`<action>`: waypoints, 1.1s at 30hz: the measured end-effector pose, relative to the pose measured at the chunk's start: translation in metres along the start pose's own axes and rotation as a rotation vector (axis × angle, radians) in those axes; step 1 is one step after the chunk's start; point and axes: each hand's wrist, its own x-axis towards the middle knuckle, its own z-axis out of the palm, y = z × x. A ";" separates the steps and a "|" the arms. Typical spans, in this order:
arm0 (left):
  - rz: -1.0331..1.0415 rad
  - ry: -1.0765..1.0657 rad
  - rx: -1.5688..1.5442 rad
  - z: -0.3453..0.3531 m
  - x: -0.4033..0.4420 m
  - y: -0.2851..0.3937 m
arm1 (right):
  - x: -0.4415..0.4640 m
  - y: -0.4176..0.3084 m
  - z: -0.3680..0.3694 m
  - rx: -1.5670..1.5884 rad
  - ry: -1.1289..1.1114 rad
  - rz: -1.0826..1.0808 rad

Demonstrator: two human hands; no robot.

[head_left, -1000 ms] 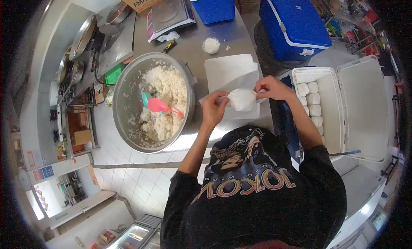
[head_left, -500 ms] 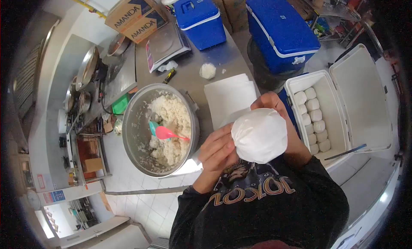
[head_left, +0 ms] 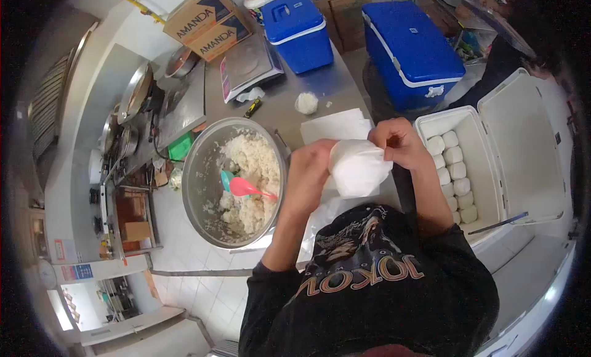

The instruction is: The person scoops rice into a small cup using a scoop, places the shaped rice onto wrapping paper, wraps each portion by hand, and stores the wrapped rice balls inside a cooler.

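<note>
A: What do we see in the hands?

B: Both grasp one bundle of white paper [head_left: 356, 172], rounded and full, in front of the black shirt [head_left: 369, 295]. Our left hand [head_left: 313, 166] curls against its left side, fingers bent and partly hidden from us.

A: And the right one?

B: Our right hand [head_left: 397, 144] is half closed at the bundle's upper right, thumb and fingers pinching the paper. We cannot tell how firmly either hand presses.

A: What lies just beyond?

B: A stack of white sheets [head_left: 332, 124] on the metal table [head_left: 341, 85], partly behind the bundle. Farther off we find a white ball [head_left: 306, 103], apparently rice.

A: To our left?

B: A wide metal pot [head_left: 196, 187] holds loose rice [head_left: 249, 154], with a pink spoon [head_left: 243, 187] and a green one lying on it. Past the pot, at the far side, stand a scale [head_left: 249, 64] and a small blue cooler [head_left: 300, 36].

A: And to our right?

B: A white cooler [head_left: 483, 150] with its lid open, rounded white bundles [head_left: 457, 170] packed inside in rows. Beyond it we see a larger blue cooler [head_left: 414, 52], closed.
</note>
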 end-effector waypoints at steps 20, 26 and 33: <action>0.039 0.437 -0.060 0.055 0.011 -0.070 | -0.033 -0.004 0.029 -0.614 0.167 0.079; -0.085 -0.019 0.003 0.069 0.034 -0.105 | -0.069 0.025 -0.013 -0.574 0.289 0.228; 0.008 -0.095 0.794 0.037 0.017 -0.129 | -0.162 0.042 -0.137 -0.181 1.145 0.295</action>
